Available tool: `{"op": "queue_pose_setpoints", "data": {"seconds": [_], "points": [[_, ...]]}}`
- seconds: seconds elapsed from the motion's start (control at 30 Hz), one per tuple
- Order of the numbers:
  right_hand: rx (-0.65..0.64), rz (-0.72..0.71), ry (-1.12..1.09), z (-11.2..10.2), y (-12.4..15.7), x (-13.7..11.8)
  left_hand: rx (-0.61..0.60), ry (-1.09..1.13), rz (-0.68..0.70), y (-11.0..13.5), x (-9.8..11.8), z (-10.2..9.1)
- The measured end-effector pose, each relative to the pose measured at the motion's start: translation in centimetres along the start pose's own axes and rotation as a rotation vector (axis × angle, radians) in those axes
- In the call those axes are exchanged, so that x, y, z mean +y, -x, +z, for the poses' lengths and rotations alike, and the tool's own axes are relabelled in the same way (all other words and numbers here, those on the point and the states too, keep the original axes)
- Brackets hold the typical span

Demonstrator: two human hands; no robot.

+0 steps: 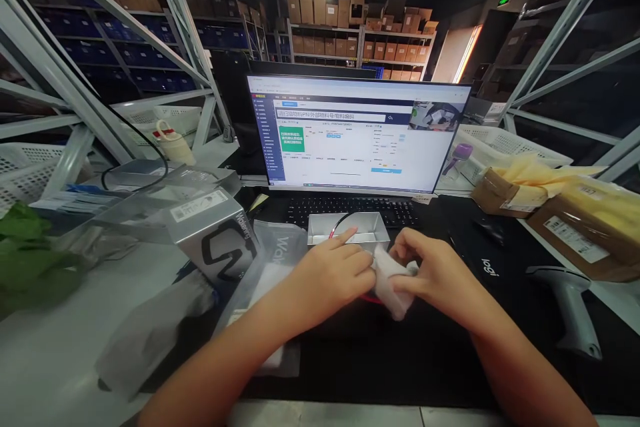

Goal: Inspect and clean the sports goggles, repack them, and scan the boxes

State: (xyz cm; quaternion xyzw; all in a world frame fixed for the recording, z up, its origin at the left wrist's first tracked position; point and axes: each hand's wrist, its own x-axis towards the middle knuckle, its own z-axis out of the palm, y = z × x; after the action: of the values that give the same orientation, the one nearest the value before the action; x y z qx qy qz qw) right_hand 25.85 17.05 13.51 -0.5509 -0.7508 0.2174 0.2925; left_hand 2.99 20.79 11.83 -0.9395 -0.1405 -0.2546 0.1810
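Note:
My left hand (340, 268) is over the mat with its index finger stretched forward and its other fingers curled against crumpled white wrapping (391, 283). What those curled fingers grip is hidden. From the other side my right hand (425, 260) pinches the wrapping between thumb and fingers. A thin black and red cable (336, 225) arcs up beyond my left hand; a bit of red also shows below the hands. Just past them is an open silver box (370, 221). Beside my left forearm lies a clear plastic bag (280, 240) with printed lettering.
A printed silver box (213, 237) leans at left, near a grey pouch (157, 333). Behind the hands are a keyboard (310, 208) and a lit monitor (345, 140). A barcode scanner (567, 307), a mouse (489, 232) and cardboard boxes (575, 237) are at right.

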Motion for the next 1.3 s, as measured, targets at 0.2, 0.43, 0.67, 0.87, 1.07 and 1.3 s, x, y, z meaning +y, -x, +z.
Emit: {"op": "queue_pose_setpoints", "data": {"seconds": [0.2, 0.43, 0.67, 0.87, 1.07, 1.3], "points": [[-0.052, -0.21, -0.088, -0.3, 0.6, 0.5, -0.022, 0.063, -0.024, 0.3, -0.4, -0.2], [-0.028, -0.109, -0.464, -1.0, -0.1, 1.0, -0.058, 0.013, -0.046, 0.4, -0.7, -0.4], [0.12, -0.309, -0.109, -1.3, 0.2, 0.9, -0.062, -0.067, -0.069, 0.4, -1.5, -1.1], [-0.128, -0.29, -0.066, 0.8, 0.2, -0.5, -0.062, -0.117, -0.018, 0.1, -0.5, -0.4], [-0.081, -0.195, -0.175, 2.8, -0.4, 0.1, -0.038, -0.213, 0.035, -0.3, -0.1, -0.2], [-0.474, -0.269, -0.271, -2.4, -0.8, 1.6, -0.071, 0.032, 0.001, 0.0, -0.8, -2.0]]}}
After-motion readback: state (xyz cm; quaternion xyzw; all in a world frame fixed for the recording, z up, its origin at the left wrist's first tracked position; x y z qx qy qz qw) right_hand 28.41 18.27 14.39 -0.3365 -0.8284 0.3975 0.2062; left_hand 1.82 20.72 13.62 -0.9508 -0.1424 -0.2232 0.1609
